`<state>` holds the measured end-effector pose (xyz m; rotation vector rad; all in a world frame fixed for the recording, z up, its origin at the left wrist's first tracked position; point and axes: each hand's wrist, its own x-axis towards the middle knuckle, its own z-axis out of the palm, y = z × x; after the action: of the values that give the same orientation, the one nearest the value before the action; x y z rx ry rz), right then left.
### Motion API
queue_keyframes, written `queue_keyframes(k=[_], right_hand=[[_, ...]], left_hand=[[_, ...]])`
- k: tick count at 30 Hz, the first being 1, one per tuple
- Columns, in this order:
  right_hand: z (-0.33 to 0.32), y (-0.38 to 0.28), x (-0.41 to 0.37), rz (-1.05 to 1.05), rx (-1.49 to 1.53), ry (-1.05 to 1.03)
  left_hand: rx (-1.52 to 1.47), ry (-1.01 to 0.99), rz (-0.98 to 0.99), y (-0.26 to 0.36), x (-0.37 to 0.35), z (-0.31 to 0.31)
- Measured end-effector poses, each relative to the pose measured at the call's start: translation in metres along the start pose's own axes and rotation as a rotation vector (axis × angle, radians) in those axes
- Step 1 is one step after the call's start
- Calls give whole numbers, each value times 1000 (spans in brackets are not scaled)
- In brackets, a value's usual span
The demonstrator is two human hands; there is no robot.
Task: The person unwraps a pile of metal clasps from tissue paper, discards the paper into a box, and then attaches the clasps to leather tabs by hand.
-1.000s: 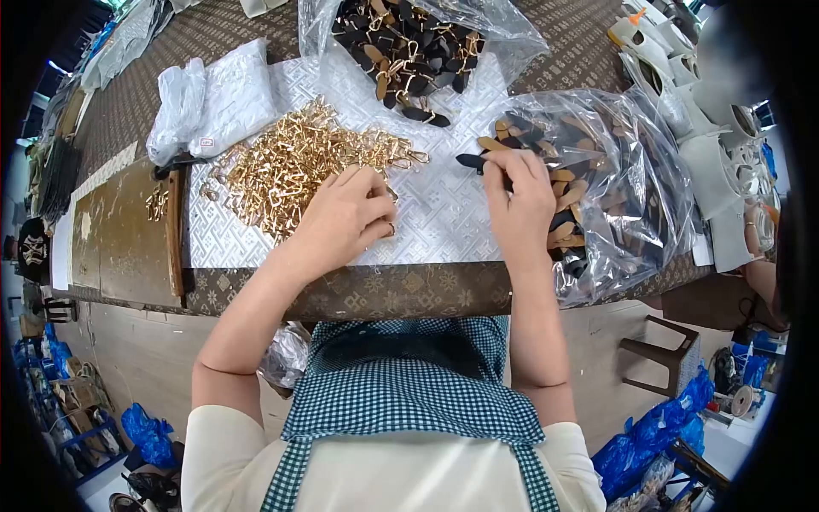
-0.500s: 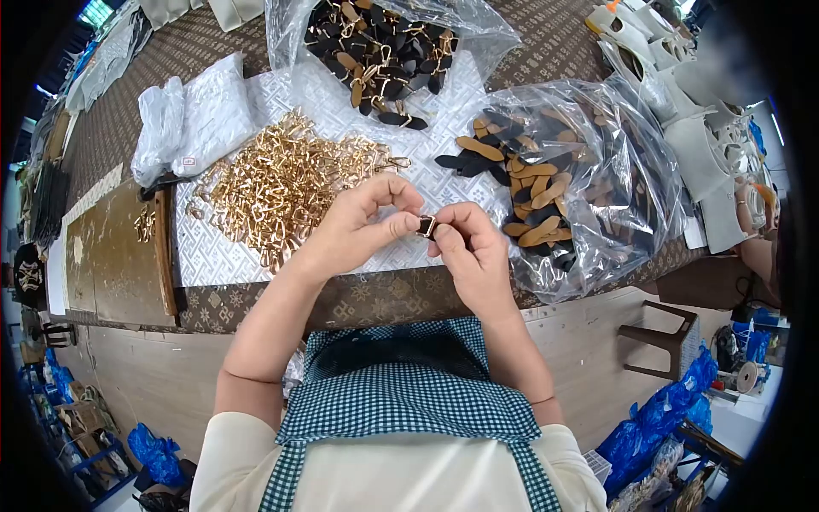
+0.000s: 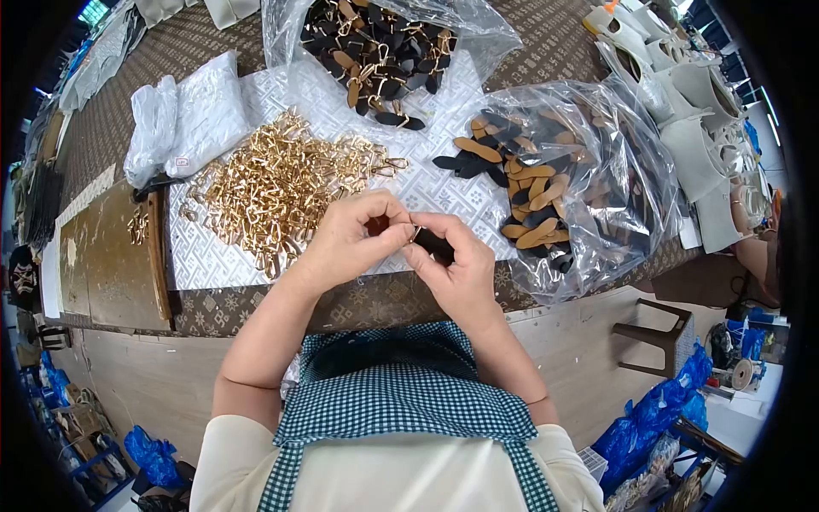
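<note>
My left hand (image 3: 358,241) pinches a small gold metal buckle, mostly hidden by the fingers, in front of my apron. Right beside it, my right hand (image 3: 456,263) is closed on a black leather tab (image 3: 435,245), whose end meets the buckle at the fingertips. Whether the tab runs through the buckle cannot be made out. Left of my hands lies a heap of gold metal buckles (image 3: 264,192). To the right, black and brown leather tabs (image 3: 531,183) spill from a clear plastic bag (image 3: 627,192).
At the back, another clear bag (image 3: 486,34) holds tabs fitted with gold hardware (image 3: 384,60). White wrapped packets (image 3: 209,115) and a worn board (image 3: 111,256) lie left. Pale bags (image 3: 699,141) line the right edge. A brown stool (image 3: 657,337) stands on the floor.
My hands have drawn closer together and turned. More of the black tab now shows in my right hand, and the buckle is more covered by my fingers.
</note>
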<state>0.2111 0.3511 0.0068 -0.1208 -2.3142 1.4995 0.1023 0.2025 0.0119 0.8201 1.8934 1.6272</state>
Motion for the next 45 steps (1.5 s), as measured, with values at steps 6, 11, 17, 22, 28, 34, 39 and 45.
queue_keyframes(k=[6, 11, 17, 22, 28, 34, 39, 45], right_hand=[[4, -1, 2, -78, -92, 47], [5, 5, 0, -78, -80, 77], [1, 0, 6, -40, -153, 67], [-10, 4, 30, -239, -296, 98], [-44, 36, 90, -332, -616, 278], [-43, 63, 91, -191, -785, 192], [-45, 60, 85, -288, -668, 278], [-21, 28, 45, -67, -47, 214]], left_hand=[[-175, -34, -110, 4, 0, 0], [-210, -80, -72, -5, 0, 1], [-252, -67, -85, -6, 3, -1], [-277, 53, -50, 1, 15, -9], [118, 583, 180, 33, 60, -37], [1071, 224, 113, 6, 41, -23], [1066, 272, 208, -13, 41, -20], [784, 326, 284, -10, 36, -16]])
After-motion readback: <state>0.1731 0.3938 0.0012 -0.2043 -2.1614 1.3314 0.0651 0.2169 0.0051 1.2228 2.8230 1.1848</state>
